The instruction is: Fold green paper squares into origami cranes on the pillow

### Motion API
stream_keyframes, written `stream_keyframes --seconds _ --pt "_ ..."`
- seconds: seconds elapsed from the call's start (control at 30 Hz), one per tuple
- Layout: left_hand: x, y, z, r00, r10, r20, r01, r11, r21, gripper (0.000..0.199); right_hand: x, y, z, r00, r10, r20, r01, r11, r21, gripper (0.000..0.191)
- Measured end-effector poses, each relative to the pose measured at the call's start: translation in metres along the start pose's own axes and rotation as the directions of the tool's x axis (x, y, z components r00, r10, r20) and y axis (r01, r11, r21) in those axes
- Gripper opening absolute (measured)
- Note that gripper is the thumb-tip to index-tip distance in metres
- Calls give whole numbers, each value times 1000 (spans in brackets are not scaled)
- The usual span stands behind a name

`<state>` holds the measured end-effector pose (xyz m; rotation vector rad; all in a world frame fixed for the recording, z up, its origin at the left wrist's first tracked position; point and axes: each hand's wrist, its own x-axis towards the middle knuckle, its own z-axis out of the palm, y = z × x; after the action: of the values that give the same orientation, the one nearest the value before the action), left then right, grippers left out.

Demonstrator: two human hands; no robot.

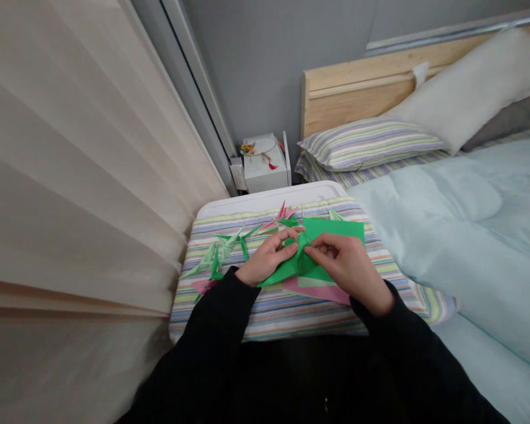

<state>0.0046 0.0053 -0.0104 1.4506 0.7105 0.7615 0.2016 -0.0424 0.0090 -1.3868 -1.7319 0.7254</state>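
Observation:
A partly folded piece of green origami paper point(286, 270) is between my two hands, over the table. My left hand point(271, 254) grips its left side, thumb on top and fingers behind. From the right, my right hand point(347, 262) pinches a fold of it between thumb and forefinger. Under the work lie flat sheets: a green sheet point(348, 228) and, nearer me, a pink sheet point(322, 292) with a pale green edge between them. Folded paper cranes surround my left hand, among them a light green crane point(226, 247) and a pink crane point(282, 213).
A striped cloth point(291, 321) covers the white table point(265, 198). Behind it stands a small white cabinet point(265, 176) with small trinkets on top. A pale curtain point(92, 176) hangs close on the left; a bed with a light blue quilt point(468, 235) adjoins the right.

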Motion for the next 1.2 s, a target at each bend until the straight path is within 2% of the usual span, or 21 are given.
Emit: stream_keyframes --seconds 0.13,0.27,0.47,0.77,1.0,1.1,1.2 --pt "-1 1 0 1000 -15 17 15 1000 6 38 3 -1 -3 1000 -6 -5 6 998 68 20" --pt "0 1 1 1000 -10 16 10 1000 -7 41 4 -1 -1 998 -36 -53 38 999 36 12" --pt "1 0 1 1000 7 -2 -8 999 -31 44 5 -3 2 1000 -30 9 29 997 74 14" --pt "0 3 4 998 24 -51 -27 998 -61 40 4 -3 9 999 -50 5 50 995 89 12" --pt "3 -1 2 990 60 -131 -77 988 -131 35 1 -5 18 981 -160 -109 157 987 -31 5" --pt "4 -2 2 978 94 -185 -114 988 -101 34 -4 -7 23 973 -194 -127 186 980 -73 7" --pt "3 -1 4 975 118 -190 -136 987 -86 31 -6 -9 30 967 -213 -142 188 968 -168 10"
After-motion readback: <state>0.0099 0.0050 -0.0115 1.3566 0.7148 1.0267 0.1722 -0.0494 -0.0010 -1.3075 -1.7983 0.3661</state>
